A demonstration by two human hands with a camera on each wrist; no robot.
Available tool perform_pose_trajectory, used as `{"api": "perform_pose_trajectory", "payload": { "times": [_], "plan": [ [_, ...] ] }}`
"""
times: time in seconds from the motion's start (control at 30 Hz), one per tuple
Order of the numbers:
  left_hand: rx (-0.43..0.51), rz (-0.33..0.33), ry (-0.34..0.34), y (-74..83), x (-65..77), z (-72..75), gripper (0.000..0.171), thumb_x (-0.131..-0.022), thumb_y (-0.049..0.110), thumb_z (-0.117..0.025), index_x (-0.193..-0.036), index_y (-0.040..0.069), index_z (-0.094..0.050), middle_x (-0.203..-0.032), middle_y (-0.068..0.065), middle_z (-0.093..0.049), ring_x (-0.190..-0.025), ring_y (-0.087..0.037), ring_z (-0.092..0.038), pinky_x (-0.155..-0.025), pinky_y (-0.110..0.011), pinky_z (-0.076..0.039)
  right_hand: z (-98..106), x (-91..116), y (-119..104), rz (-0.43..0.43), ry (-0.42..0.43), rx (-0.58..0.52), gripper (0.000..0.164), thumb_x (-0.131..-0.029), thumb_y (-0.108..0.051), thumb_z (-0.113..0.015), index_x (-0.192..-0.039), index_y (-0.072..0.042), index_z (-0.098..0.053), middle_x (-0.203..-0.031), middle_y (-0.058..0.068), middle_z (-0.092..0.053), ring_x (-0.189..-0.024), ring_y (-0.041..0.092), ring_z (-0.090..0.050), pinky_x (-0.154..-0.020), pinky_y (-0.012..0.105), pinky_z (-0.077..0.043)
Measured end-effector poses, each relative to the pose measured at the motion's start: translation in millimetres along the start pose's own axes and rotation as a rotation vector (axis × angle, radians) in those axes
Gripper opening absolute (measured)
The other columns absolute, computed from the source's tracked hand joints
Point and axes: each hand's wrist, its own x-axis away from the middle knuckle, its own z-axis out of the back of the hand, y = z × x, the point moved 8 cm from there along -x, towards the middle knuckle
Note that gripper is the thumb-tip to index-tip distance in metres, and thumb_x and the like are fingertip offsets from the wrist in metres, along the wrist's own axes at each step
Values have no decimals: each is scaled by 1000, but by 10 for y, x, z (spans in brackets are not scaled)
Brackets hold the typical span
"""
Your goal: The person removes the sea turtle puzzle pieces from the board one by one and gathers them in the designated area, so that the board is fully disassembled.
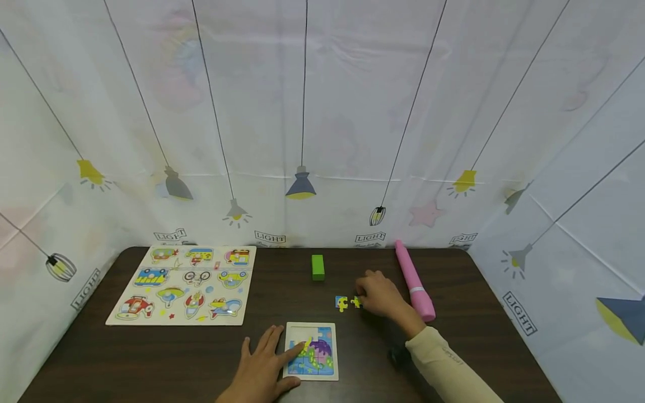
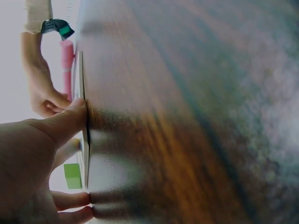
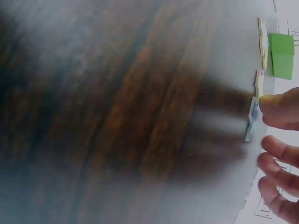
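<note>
A small framed jigsaw (image 1: 336,352) with a purple and blue sea picture lies on the dark table, its upper left part bare. My left hand (image 1: 262,361) rests at its left side, index finger stretched over the picture and thumb at the near edge, as the left wrist view (image 2: 70,119) also shows. Right of the frame, my right hand (image 1: 381,294) is lowered over loose jigsaw pieces (image 1: 341,303). In the right wrist view, one fingertip (image 3: 271,106) touches a flat jigsaw piece (image 3: 252,121) on the table; the other fingers hang loosely apart.
A green block (image 1: 318,267) stands beyond the loose pieces. The pink stick-shaped thing (image 1: 415,282) lies just right of my right hand. At the left is a large vehicle peg board (image 1: 168,308). A printed curtain (image 1: 342,140) hangs behind the table.
</note>
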Motion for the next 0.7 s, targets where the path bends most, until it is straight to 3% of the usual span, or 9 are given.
{"api": "perform_pose_trajectory", "payload": {
  "times": [0.13,0.2,0.3,0.43,0.7],
  "plan": [
    [4,-7,5,3,7,13,67,-86,59,-73,-148,38,-56,-157,-21,-38,-144,-45,-35,-97,-87,-24,45,60,-343,185,65,-3,16,-84,-8,-82,-98,-8,-73,-117,14,-63,-108,35,-58,-86,51,-53],
    [-2,-10,8,-2,6,12,67,-87,58,-73,-148,38,-55,-157,-22,-38,-144,-46,-36,-96,-87,-24,7,117,-585,327,8,-44,25,-88,-10,-81,-112,-10,-74,-134,19,-58,-125,39,-53,-97,57,-50],
    [-12,-11,9,-6,-6,4,67,-87,59,-72,-149,39,-54,-158,-22,-38,-144,-47,-35,-96,-87,-25,-134,223,-856,469,-168,-92,30,-94,-15,-76,-123,-17,-73,-152,19,-46,-140,39,-41,-105,60,-45],
    [-10,-11,5,3,-13,-3,67,-87,60,-71,-149,39,-54,-159,-22,-37,-144,-47,-34,-97,-87,-24,-272,306,-948,481,-303,-63,31,-97,-19,-73,-127,-26,-73,-160,14,-38,-145,33,-37,-109,57,-42],
    [7,-6,5,9,14,24,67,-88,58,-72,-149,38,-54,-159,-22,-36,-145,-47,-34,-97,-87,-23,-312,296,-1001,498,-324,63,31,-98,-24,-73,-128,-31,-71,-157,10,-42,-142,31,-41,-106,58,-46]
  ]
}}
